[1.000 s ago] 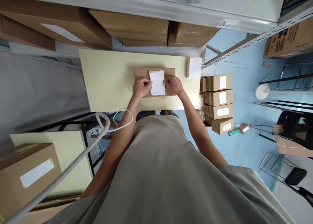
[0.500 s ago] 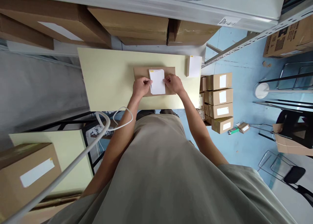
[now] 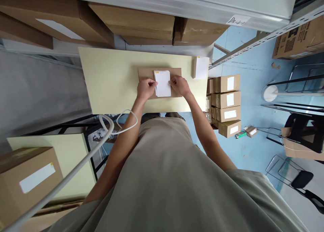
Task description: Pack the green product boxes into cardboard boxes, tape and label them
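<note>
A white shipping label (image 3: 163,84) with a small yellow mark at its upper left lies over a brown cardboard box (image 3: 146,74) on the pale yellow table. My left hand (image 3: 146,88) pinches the label's left edge between thumb and fingers. On the opposite side, my right hand (image 3: 180,85) pinches its right edge. A second white edge shows just under the label at the lower left; whether it is another label I cannot tell. The box lies flat beneath both hands, partly covered by them.
A stack of white labels (image 3: 201,68) stands at the table's (image 3: 108,80) right end. Several labelled cartons (image 3: 230,98) are piled on the floor to the right. Large boxes (image 3: 141,22) fill the shelf behind. A white bent tube (image 3: 83,155) and cable cross near my left arm.
Both hands keep their pinch on the label's edges with hardly any motion. The whole view has shifted very slightly.
</note>
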The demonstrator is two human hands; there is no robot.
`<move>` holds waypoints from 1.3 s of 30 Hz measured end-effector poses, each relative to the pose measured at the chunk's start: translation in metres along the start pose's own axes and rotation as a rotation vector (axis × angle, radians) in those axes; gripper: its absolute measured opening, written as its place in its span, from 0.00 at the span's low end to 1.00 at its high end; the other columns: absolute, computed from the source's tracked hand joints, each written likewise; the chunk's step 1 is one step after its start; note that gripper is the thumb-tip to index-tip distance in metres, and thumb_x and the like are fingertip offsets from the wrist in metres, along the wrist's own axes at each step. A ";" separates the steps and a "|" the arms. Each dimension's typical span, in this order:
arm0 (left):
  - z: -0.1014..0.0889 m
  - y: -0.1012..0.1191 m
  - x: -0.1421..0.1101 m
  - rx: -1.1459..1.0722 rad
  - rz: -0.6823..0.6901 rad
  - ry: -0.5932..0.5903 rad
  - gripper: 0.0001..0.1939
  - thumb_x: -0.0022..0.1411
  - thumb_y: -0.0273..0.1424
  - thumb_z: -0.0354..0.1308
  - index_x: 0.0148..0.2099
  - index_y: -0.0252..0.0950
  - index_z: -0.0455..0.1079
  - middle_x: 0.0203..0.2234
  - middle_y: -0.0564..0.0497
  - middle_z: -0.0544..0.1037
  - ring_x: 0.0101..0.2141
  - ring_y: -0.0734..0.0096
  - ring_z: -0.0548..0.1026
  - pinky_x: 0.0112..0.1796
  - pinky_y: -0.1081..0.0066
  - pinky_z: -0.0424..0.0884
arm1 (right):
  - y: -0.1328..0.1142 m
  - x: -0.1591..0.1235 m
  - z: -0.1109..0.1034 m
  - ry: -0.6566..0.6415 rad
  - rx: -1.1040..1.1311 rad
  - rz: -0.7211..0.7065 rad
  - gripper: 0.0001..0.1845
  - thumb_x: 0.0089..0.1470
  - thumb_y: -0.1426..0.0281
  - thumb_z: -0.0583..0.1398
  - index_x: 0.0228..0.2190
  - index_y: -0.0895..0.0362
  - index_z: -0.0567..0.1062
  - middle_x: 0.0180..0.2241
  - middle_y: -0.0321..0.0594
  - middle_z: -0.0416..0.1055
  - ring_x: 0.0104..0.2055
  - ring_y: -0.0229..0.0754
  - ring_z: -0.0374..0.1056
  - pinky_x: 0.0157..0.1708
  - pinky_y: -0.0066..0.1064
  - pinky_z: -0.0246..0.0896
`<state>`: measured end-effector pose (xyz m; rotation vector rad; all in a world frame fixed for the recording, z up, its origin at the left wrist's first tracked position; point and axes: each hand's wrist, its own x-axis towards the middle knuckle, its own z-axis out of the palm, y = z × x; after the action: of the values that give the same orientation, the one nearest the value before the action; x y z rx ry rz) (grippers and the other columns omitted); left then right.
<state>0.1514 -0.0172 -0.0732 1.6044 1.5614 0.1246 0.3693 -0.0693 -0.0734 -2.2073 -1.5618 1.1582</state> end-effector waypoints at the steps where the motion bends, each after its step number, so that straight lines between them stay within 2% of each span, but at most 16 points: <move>1: 0.000 0.000 0.000 0.000 -0.001 0.001 0.12 0.69 0.36 0.62 0.46 0.36 0.83 0.43 0.45 0.88 0.44 0.59 0.82 0.49 0.65 0.74 | 0.000 0.000 0.000 0.001 0.000 0.002 0.11 0.71 0.61 0.62 0.43 0.53 0.82 0.48 0.46 0.84 0.51 0.56 0.78 0.57 0.50 0.73; 14: 0.002 -0.002 0.002 0.003 -0.012 0.000 0.12 0.69 0.38 0.63 0.46 0.37 0.84 0.44 0.45 0.87 0.44 0.59 0.81 0.49 0.64 0.74 | -0.003 -0.001 0.003 0.020 -0.021 0.013 0.12 0.71 0.60 0.61 0.43 0.53 0.81 0.48 0.48 0.84 0.52 0.58 0.78 0.57 0.51 0.74; 24: 0.002 0.003 0.000 0.007 -0.032 0.009 0.11 0.69 0.37 0.62 0.45 0.37 0.84 0.44 0.46 0.88 0.45 0.58 0.82 0.50 0.63 0.74 | -0.025 -0.010 0.005 0.032 -0.123 0.081 0.10 0.72 0.68 0.58 0.43 0.54 0.80 0.52 0.51 0.82 0.55 0.60 0.77 0.58 0.53 0.72; 30: 0.000 0.005 -0.001 0.020 -0.040 0.005 0.11 0.69 0.37 0.62 0.45 0.39 0.84 0.45 0.47 0.88 0.47 0.58 0.82 0.51 0.64 0.73 | -0.020 -0.006 0.007 0.062 -0.085 0.163 0.13 0.73 0.60 0.60 0.42 0.54 0.81 0.48 0.54 0.82 0.54 0.63 0.76 0.58 0.57 0.73; 32: 0.000 0.005 -0.001 0.021 -0.040 0.005 0.11 0.69 0.37 0.62 0.44 0.39 0.84 0.45 0.46 0.88 0.47 0.57 0.82 0.51 0.63 0.73 | -0.015 -0.009 0.007 0.073 -0.063 0.168 0.18 0.74 0.55 0.59 0.45 0.55 0.81 0.48 0.55 0.81 0.54 0.63 0.76 0.58 0.59 0.73; 35: -0.001 0.007 -0.002 0.022 -0.039 0.005 0.11 0.69 0.37 0.62 0.44 0.39 0.83 0.46 0.46 0.88 0.47 0.56 0.81 0.50 0.62 0.73 | -0.008 -0.029 0.008 0.107 -0.048 0.022 0.28 0.77 0.51 0.52 0.61 0.55 0.76 0.59 0.56 0.77 0.62 0.64 0.73 0.65 0.61 0.69; 37: -0.002 0.008 -0.003 0.025 -0.039 0.007 0.11 0.69 0.37 0.62 0.45 0.39 0.83 0.46 0.46 0.88 0.47 0.56 0.81 0.50 0.63 0.73 | -0.005 -0.050 0.011 0.117 -0.089 -0.120 0.35 0.77 0.49 0.50 0.73 0.56 0.66 0.71 0.57 0.67 0.74 0.66 0.62 0.72 0.63 0.60; 39: -0.002 0.009 -0.004 0.025 -0.042 0.006 0.11 0.69 0.37 0.62 0.45 0.39 0.83 0.46 0.46 0.88 0.47 0.57 0.81 0.50 0.64 0.72 | -0.003 -0.075 0.017 0.089 -0.176 -0.232 0.43 0.76 0.46 0.50 0.80 0.55 0.53 0.79 0.53 0.53 0.82 0.66 0.44 0.78 0.64 0.48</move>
<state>0.1560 -0.0183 -0.0648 1.5912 1.6056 0.0872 0.3449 -0.1370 -0.0473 -2.0759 -1.8856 0.8741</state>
